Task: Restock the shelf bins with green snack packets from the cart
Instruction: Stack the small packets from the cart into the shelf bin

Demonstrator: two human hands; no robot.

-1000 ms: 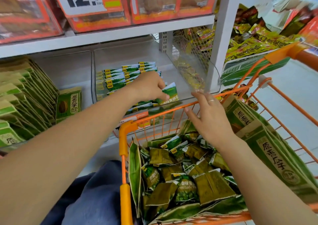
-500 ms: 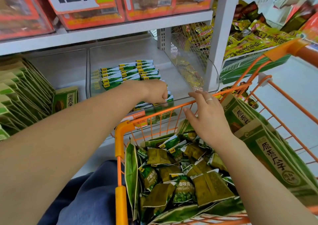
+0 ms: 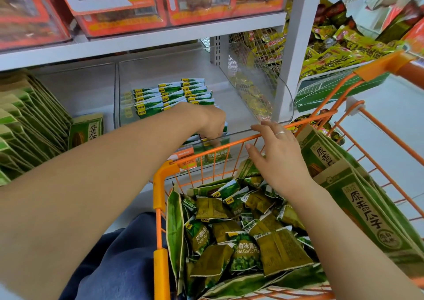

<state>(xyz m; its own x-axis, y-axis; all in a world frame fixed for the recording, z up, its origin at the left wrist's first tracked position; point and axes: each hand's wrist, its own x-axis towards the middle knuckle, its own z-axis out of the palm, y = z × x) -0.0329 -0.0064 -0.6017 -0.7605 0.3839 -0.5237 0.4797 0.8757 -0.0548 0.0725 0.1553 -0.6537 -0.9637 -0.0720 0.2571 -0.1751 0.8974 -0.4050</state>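
The white shelf [image 3: 146, 40] carries a clear plastic bin [image 3: 231, 137]; the orange cart [image 3: 160, 185] stands against it. In the bin, green pea packets [image 3: 174, 93] lie in flat rows, long axis left to right. My left hand [image 3: 212, 122] reaches over the bin's front wall, fingers curled down on the nearest packets. My right hand [image 3: 278, 155] hovers open over the cart's loose packets [image 3: 245, 251].

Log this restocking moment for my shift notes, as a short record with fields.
left hand: inside the clear shelf bin, fingers curled down on the front green packets
right hand: open, fingertips by the orange cart rim
bin stock: rows of green packets at the back
cart: loose pea packets in an open bag
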